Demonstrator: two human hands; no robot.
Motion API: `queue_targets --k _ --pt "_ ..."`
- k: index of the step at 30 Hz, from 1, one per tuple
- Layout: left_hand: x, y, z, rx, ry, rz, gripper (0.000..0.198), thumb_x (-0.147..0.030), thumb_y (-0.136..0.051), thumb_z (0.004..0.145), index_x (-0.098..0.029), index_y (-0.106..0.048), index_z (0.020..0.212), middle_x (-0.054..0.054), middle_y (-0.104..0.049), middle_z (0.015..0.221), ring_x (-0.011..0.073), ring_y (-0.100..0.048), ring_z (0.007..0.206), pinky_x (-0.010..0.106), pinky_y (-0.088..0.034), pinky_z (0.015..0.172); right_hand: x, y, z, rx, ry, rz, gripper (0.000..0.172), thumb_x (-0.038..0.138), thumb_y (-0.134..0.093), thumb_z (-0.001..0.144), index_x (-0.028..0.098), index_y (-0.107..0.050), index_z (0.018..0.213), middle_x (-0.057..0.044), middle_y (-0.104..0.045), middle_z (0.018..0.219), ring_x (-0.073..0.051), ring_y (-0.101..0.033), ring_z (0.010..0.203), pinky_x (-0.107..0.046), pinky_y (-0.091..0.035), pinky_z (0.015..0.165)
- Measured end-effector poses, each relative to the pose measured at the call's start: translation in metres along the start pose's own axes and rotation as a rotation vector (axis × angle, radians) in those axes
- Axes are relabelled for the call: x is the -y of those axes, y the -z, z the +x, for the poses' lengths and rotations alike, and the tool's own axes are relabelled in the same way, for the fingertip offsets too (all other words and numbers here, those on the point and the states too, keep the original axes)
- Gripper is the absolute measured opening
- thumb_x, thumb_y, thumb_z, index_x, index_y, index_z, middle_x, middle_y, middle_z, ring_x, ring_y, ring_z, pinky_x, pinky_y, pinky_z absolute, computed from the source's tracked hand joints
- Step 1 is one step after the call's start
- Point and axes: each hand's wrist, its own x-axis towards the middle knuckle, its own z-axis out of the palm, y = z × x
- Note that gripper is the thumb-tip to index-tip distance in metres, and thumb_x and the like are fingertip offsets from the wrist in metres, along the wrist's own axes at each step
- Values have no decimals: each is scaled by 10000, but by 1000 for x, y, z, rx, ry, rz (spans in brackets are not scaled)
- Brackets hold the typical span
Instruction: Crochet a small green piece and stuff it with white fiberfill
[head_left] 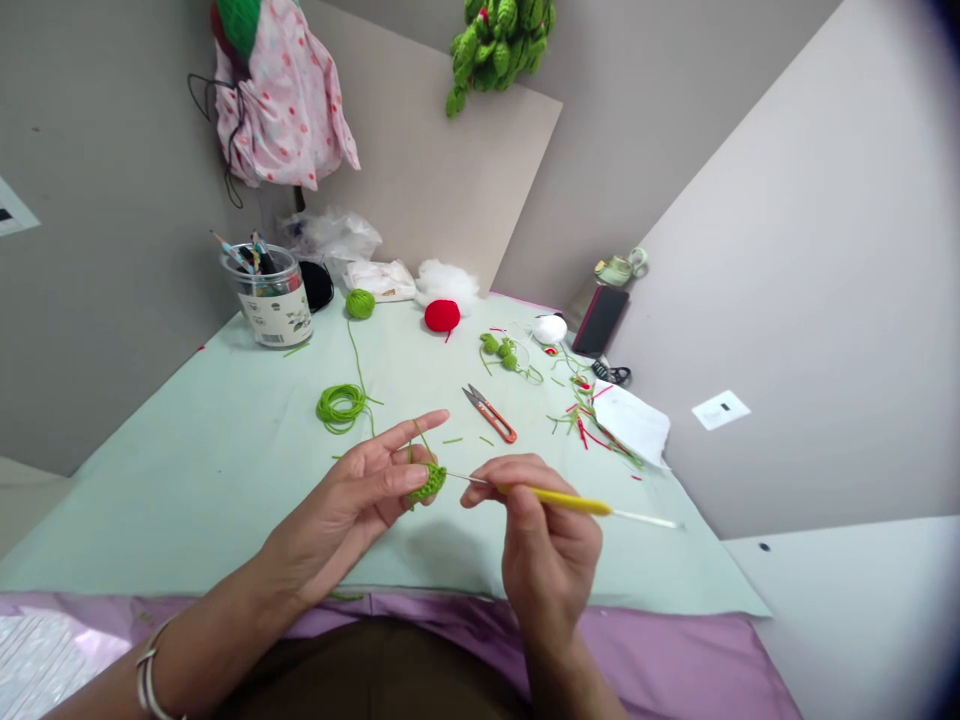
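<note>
Between the thumb and fingers of my left hand [375,485] is a small green crochet piece [430,482]. A strand of green yarn runs up over my raised left index finger. My right hand [544,530] grips a crochet hook [562,499] with a yellow handle, its thin metal shaft pointing left. The hook's tip meets the right edge of the piece; whether it sits inside a stitch I cannot tell. A loose coil of green yarn [341,408] lies just beyond my left hand, linked by a strand to a green yarn ball [360,304].
Orange-handled thread snips [489,414] lie beyond my hands. Farther back are a red yarn ball [442,316], white stuffing [448,284] and a jar of pens [270,300]. On the right are small green crochet pieces [501,350], yarn scraps [583,425], white paper [632,422] and a phone [601,320].
</note>
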Motion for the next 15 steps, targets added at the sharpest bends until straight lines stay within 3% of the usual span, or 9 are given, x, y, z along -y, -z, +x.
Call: queue_targets --k 3,6,9,11,13,15 --pt "2 -3 -2 22 -33 62 571 -291 -908 828 -309 -753 1377 -16 -682 940 130 -581 886 257 -469 922 -1 -2 6 1 -97 188 215 252 -598 1070 258 -806 1019 -27 -731 888 -146 -700 729 -296 -612 654" --pt "7 -7 -2 20 -97 148 514 -326 -888 857 -335 -763 1356 -12 -713 951 158 -622 966 293 -465 989 -4 -7 7 40 -55 121 184 233 -640 1048 273 -819 1033 -35 -769 932 -146 -685 769 -278 -599 660" --pt "13 -10 0 -63 -201 217 486 -305 -903 846 -349 -781 1315 -28 -705 921 155 -624 948 296 -474 981 -6 -10 2 34 85 -122 270 120 -618 1035 292 -810 1116 -34 -772 952 -151 -693 803 -284 -608 695" --pt "15 -10 2 -93 -224 207 513 -284 -925 822 -352 -781 1310 -37 -689 884 153 -625 937 292 -479 970 -9 -11 -3 50 269 -344 332 62 -639 1002 277 -800 1196 -62 -759 1007 -178 -720 899 -311 -626 759" --pt "16 -9 4 -68 -154 145 518 -307 -924 824 -327 -779 1321 -26 -688 872 161 -628 953 295 -484 967 -11 -10 -6 76 404 -470 371 41 -669 977 257 -789 1253 -95 -747 1094 -200 -730 984 -322 -632 794" --pt "13 -6 5 -26 -50 57 498 -345 -908 838 -286 -787 1317 -4 -689 895 158 -614 937 285 -492 934 -11 -8 -5 70 370 -416 353 56 -653 994 260 -788 1249 -88 -752 1083 -194 -731 982 -319 -632 800"
